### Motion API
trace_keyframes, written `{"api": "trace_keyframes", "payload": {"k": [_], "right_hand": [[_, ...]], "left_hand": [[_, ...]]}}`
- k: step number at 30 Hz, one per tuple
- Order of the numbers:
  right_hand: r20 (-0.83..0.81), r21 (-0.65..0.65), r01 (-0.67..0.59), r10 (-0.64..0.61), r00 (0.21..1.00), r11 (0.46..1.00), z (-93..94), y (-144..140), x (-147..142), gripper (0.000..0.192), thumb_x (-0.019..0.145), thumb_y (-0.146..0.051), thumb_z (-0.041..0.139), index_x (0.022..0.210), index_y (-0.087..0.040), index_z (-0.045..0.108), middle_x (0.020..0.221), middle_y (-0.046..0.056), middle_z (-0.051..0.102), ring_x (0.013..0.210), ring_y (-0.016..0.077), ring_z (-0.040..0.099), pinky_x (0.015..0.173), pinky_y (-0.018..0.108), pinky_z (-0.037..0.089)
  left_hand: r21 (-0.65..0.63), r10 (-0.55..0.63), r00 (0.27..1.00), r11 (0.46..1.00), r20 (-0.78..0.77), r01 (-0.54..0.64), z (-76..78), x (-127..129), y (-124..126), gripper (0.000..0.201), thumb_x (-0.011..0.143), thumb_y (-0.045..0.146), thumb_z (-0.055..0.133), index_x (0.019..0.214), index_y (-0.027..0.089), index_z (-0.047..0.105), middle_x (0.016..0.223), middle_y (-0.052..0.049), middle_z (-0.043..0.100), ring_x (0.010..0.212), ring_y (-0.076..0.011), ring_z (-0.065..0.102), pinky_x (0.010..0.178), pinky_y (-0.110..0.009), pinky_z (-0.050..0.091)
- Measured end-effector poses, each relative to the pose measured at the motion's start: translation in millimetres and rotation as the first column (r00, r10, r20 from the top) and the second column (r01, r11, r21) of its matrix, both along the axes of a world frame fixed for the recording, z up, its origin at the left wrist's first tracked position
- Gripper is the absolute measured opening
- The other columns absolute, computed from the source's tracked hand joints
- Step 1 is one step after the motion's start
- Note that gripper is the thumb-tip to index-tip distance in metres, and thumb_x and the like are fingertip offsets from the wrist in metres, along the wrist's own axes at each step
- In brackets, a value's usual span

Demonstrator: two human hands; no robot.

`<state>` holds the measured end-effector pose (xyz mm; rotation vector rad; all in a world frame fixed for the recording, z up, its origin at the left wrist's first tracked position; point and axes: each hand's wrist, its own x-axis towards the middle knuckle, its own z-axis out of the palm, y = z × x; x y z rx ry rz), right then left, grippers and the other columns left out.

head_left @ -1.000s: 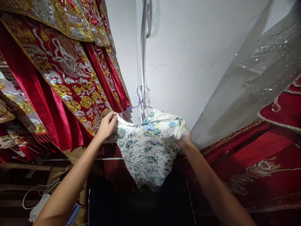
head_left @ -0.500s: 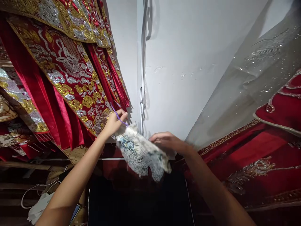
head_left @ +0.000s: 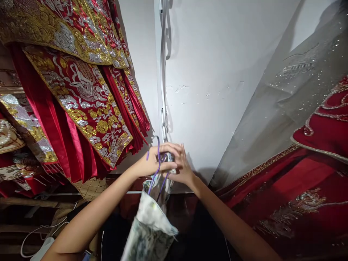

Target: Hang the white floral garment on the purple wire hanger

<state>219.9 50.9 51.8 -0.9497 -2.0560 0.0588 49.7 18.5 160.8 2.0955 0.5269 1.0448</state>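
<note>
My left hand (head_left: 160,159) and my right hand (head_left: 184,168) meet in front of the white wall, fingers bent over one another. Between them is a bunched part of a white cloth (head_left: 153,214) with blue-green markings and frayed edges. From the hands the cloth hangs down toward me, its lower end running out of the bottom of the picture. A thin purple cord (head_left: 158,159) loops over my left hand and trails down onto the cloth. The right fingertips are partly hidden behind the left hand.
Red garments with gold and silver embroidery (head_left: 95,119) hang on the left. On the right are a sheer sparkly fabric (head_left: 285,90) and a beaded dark red garment (head_left: 293,188). White cables (head_left: 164,83) run down the wall (head_left: 206,65). A white cord (head_left: 24,243) lies lower left.
My right hand has moved left and up to join my left hand, which shifted right. The cloth, earlier stretched sideways between the hands, now hangs down toward me.
</note>
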Motion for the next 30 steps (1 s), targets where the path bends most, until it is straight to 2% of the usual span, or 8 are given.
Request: {"api": "trace_keyframes", "payload": {"k": [4, 7, 9, 16, 20, 24, 27, 30], "right_hand": [[-0.066, -0.001, 0.278, -0.277, 0.958, 0.961, 23.4, 13, 50, 0.097, 0.060, -0.050, 0.077, 0.145, -0.021, 0.039, 0.132, 0.016, 0.043, 0.127, 0.0401, 0.040, 0.110, 0.058, 0.031], [-0.068, -0.013, 0.502, -0.501, 0.863, 0.865, 42.9, 25, 77, 0.096, 0.061, -0.055, 0.078, 0.144, -0.025, 0.042, 0.126, 0.015, 0.045, 0.121, 0.0413, 0.042, 0.103, 0.059, 0.031], [-0.053, -0.015, 0.575, -0.575, 0.817, 0.818, 55.8, 32, 80, 0.093, 0.063, -0.058, 0.077, 0.143, -0.024, 0.045, 0.122, 0.016, 0.047, 0.118, 0.0423, 0.043, 0.101, 0.060, 0.029], [0.047, 0.084, 0.423, -0.428, 0.903, 0.902, 75.0, 17, 48, 0.092, 0.068, -0.051, 0.074, 0.149, -0.024, 0.040, 0.136, 0.018, 0.043, 0.128, 0.0441, 0.036, 0.106, 0.062, 0.021], [0.017, -0.036, 0.226, -0.225, 0.974, 0.974, 44.8, -13, 34, 0.082, 0.073, -0.047, 0.071, 0.147, -0.032, 0.041, 0.151, 0.010, 0.037, 0.143, 0.0421, 0.021, 0.112, 0.060, 0.022], [-0.365, -0.318, 0.102, -0.221, 0.904, 0.943, -24.9, -35, 11, 0.035, 0.082, -0.051, 0.062, 0.103, -0.024, 0.067, 0.112, 0.011, 0.065, 0.112, 0.0338, 0.056, 0.095, 0.047, 0.044], [-0.522, -0.687, -0.160, -0.327, 0.788, 0.709, -76.5, -42, -13, 0.048, 0.085, -0.066, 0.051, 0.075, -0.020, 0.063, 0.077, 0.008, 0.066, 0.070, 0.0247, 0.059, 0.063, 0.036, 0.045], [-0.555, -0.783, -0.338, -0.341, 0.759, 0.522, -98.0, -43, -37, 0.060, 0.080, -0.077, 0.049, 0.071, -0.019, 0.062, 0.065, 0.006, 0.063, 0.054, 0.0179, 0.051, 0.053, 0.030, 0.036]], "left_hand": [[-0.187, 0.284, 0.951, 0.948, 0.124, -0.259, -22.0, -59, 22, 0.067, 0.078, 0.050, 0.073, 0.136, 0.023, 0.052, 0.141, -0.014, 0.055, 0.132, -0.0299, 0.051, 0.113, -0.047, 0.037], [-0.477, 0.513, 0.831, 0.798, 0.216, -0.369, -68.8, -94, 28, 0.069, 0.085, 0.071, 0.050, 0.136, 0.025, 0.049, 0.140, -0.015, 0.056, 0.127, -0.0294, 0.055, 0.105, -0.047, 0.045], [-0.620, 0.552, 0.792, 0.725, 0.260, -0.302, -104.4, -99, 24, 0.071, 0.086, 0.076, 0.037, 0.135, 0.026, 0.048, 0.139, -0.014, 0.057, 0.125, -0.0284, 0.057, 0.101, -0.046, 0.047], [-0.609, 0.741, 0.640, 0.608, 0.205, -0.509, -182.7, -71, 0, 0.046, 0.075, 0.052, 0.073, 0.107, 0.019, 0.068, 0.117, -0.009, 0.070, 0.122, -0.0268, 0.058, 0.107, -0.036, 0.041], [-0.713, 0.816, 0.542, 0.501, 0.201, -0.491, -205.7, -62, -16, 0.043, 0.074, 0.055, 0.073, 0.093, 0.017, 0.071, 0.100, -0.009, 0.074, 0.105, -0.0286, 0.066, 0.096, -0.038, 0.049], [-0.790, 0.801, 0.539, 0.497, 0.259, -0.358, -216.2, -56, -36, 0.047, 0.075, 0.057, 0.071, 0.102, 0.019, 0.072, 0.098, -0.009, 0.076, 0.105, -0.0289, 0.068, 0.093, -0.040, 0.052], [-0.805, 0.773, 0.579, 0.504, 0.259, -0.313, -213.5, -54, -46, 0.049, 0.074, 0.055, 0.075, 0.107, 0.019, 0.072, 0.101, -0.009, 0.076, 0.108, -0.0299, 0.068, 0.095, -0.040, 0.052], [-0.844, 0.767, 0.583, 0.479, 0.268, -0.241, -208.1, -52, -54, 0.054, 0.074, 0.055, 0.075, 0.114, 0.019, 0.070, 0.100, -0.010, 0.076, 0.105, -0.0302, 0.069, 0.092, -0.040, 0.054]]}}
